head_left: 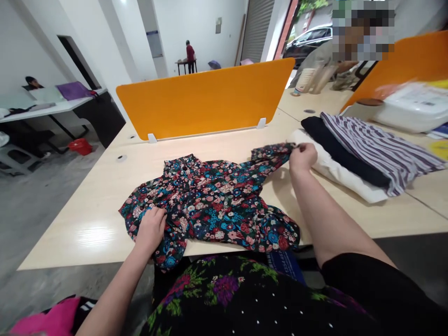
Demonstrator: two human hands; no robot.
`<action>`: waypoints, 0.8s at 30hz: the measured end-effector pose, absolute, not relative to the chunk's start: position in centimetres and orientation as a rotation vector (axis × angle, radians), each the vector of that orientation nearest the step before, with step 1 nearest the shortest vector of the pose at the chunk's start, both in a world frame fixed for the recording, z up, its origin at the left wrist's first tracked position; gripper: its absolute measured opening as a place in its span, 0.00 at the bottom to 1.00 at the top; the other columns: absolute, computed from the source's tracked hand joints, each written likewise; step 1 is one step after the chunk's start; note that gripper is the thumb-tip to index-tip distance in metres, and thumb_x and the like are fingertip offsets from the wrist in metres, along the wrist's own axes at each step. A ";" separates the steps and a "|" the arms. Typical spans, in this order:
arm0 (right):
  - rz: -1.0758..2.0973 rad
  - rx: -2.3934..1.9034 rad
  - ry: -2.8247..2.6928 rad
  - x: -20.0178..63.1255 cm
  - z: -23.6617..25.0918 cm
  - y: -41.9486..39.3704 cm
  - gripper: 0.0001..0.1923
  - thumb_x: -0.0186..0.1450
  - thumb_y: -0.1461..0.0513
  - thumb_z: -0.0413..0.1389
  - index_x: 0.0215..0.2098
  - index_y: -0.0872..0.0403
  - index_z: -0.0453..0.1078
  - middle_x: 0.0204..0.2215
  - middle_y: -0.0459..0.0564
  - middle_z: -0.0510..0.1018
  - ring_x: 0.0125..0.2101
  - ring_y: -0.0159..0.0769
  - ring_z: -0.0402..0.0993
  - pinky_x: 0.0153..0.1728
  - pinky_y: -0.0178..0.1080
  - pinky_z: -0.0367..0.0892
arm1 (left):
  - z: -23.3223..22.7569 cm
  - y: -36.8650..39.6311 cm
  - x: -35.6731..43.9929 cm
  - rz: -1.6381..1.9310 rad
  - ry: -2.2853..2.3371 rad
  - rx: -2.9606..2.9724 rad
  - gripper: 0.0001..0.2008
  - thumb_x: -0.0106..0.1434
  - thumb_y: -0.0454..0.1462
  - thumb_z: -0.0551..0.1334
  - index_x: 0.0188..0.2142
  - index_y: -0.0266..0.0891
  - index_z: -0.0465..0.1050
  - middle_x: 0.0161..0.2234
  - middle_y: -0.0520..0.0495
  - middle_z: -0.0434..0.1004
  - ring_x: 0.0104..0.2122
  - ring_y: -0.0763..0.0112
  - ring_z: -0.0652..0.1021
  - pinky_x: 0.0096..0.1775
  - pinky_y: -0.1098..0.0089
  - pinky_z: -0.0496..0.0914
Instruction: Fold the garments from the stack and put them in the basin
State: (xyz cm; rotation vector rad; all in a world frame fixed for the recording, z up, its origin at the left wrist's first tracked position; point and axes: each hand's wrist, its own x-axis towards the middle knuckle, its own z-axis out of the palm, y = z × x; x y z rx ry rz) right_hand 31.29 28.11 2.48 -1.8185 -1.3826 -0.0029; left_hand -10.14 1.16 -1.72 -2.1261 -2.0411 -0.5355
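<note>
Floral shirt (213,200) lies crosswise, sleeve rightward.

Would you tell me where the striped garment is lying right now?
In the head view, the striped garment lies on the right of the table, draped over a black garment and a white one, just beyond the right hand.
</note>
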 end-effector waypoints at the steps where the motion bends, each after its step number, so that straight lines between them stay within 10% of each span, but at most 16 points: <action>1: 0.008 -1.866 -1.341 32.3 1.8 27.6 0.25 0.65 0.64 0.37 0.53 0.63 0.67 0.41 0.72 0.73 0.44 0.56 0.70 0.43 0.56 0.64 | -1.6 1.2 -10.1 -0.599 -2.061 -2.140 0.11 0.66 0.38 0.49 0.34 0.42 0.68 0.34 0.44 0.73 0.37 0.61 0.73 0.42 0.62 0.69; 12: 0.065 -1.252 -2.513 25.0 -4.6 22.6 0.22 0.69 0.54 0.45 0.57 0.52 0.66 0.60 0.55 0.66 0.59 0.48 0.58 0.57 0.55 0.53 | 1.5 0.5 -12.5 -1.600 -2.408 -1.645 0.15 0.63 0.49 0.53 0.32 0.41 0.67 0.36 0.48 0.75 0.39 0.67 0.75 0.43 0.68 0.69; 24: -0.278 -1.896 -2.188 27.4 -1.9 23.2 0.18 0.68 0.59 0.44 0.35 0.55 0.75 0.39 0.63 0.77 0.42 0.50 0.72 0.40 0.48 0.63 | -2.1 4.5 -20.0 -0.308 -2.197 -2.075 0.15 0.61 0.40 0.50 0.41 0.42 0.72 0.53 0.40 0.72 0.56 0.54 0.67 0.59 0.51 0.58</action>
